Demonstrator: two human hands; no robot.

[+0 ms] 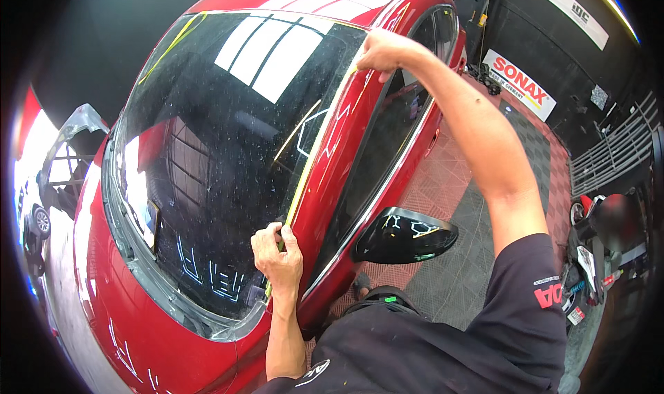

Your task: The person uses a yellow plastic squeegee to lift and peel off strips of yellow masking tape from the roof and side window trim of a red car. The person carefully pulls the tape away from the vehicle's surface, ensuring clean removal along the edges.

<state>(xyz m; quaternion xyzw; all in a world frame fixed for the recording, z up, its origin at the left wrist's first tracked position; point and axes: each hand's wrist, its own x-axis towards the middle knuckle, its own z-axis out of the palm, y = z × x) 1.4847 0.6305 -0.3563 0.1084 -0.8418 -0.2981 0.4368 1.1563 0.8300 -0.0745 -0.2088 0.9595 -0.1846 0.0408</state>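
A strip of yellow masking tape runs along the edge of the windshield, beside the red windshield pillar of a car. Low on this strip, my left hand has thumb and fingers closed about the tape, a bit of it showing between them. Up near the roof corner, my right hand is curled at the strip's upper part, with yellow just under its fingertips; its grip is partly hidden. More tape lies along the roof edge, and a loose looped strip crosses the glass's far upper corner.
Close in front of my body juts the black side mirror. The red hood curves away at left. Red and grey floor tiles lie beside the car. Along the right wall are a metal rack and assorted gear.
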